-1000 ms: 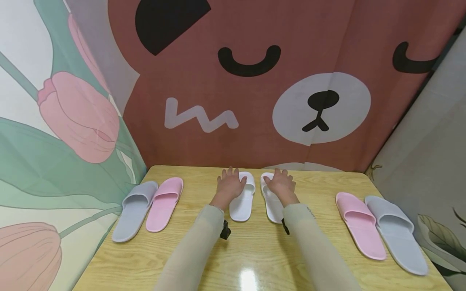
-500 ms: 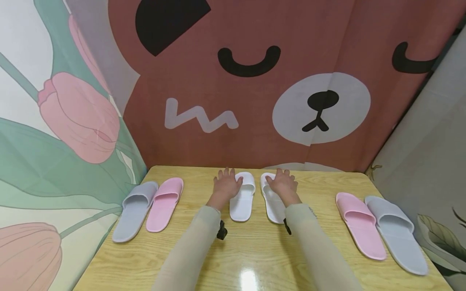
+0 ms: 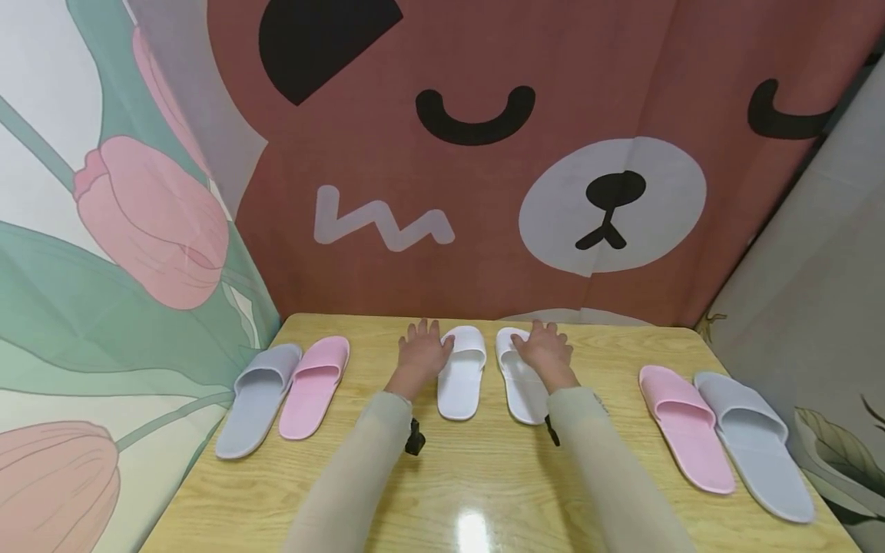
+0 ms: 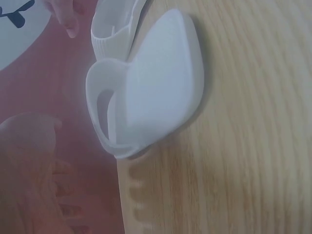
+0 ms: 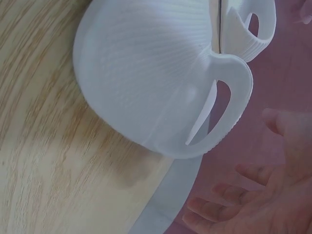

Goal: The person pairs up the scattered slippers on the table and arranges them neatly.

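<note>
A pair of white slippers stands side by side at the back middle of the wooden table. Just outside the left white slipper, my left hand is held with fingers spread; its thumb overlaps the slipper's edge in the head view. The left wrist view shows that hand apart from the slipper, holding nothing. My right hand covers part of the right white slipper in the head view. Its fingers are extended and spread, and the right wrist view shows a gap between hand and slipper.
To the left lie a grey slipper and a pink slipper. Another pink slipper and grey slipper lie to the right. A bear-print curtain hangs along the back of the table, with patterned cloth on both sides.
My hands have drawn apart, the left moving leftward and the right slightly rightward, uncovering more of the white slippers. All the slippers stay in place.
</note>
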A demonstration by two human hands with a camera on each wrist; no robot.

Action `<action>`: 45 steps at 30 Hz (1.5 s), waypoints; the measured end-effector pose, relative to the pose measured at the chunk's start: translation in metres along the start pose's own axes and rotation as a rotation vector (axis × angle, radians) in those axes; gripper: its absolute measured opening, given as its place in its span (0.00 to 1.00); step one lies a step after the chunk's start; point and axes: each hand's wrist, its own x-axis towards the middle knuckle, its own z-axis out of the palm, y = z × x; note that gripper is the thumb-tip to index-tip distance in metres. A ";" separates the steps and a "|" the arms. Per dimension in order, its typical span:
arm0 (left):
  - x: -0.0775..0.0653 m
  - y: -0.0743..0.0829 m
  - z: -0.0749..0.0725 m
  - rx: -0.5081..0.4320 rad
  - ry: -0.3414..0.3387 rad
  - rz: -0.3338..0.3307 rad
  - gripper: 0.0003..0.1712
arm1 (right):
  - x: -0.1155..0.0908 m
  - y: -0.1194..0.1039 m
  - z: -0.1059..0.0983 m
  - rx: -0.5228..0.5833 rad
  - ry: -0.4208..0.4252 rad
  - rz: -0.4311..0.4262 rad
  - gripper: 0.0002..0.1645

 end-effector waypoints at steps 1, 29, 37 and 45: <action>0.000 -0.001 0.000 -0.001 0.002 0.003 0.40 | 0.000 0.001 -0.001 0.002 0.000 0.001 0.45; -0.010 -0.016 -0.015 -0.037 0.028 0.005 0.41 | -0.005 0.014 -0.014 0.017 0.017 0.002 0.44; -0.013 -0.020 -0.019 -0.030 0.042 0.012 0.39 | -0.008 0.017 -0.017 0.015 -0.001 0.010 0.45; -0.018 -0.029 -0.022 -0.028 0.043 0.012 0.40 | -0.009 0.020 -0.019 0.007 0.009 0.010 0.45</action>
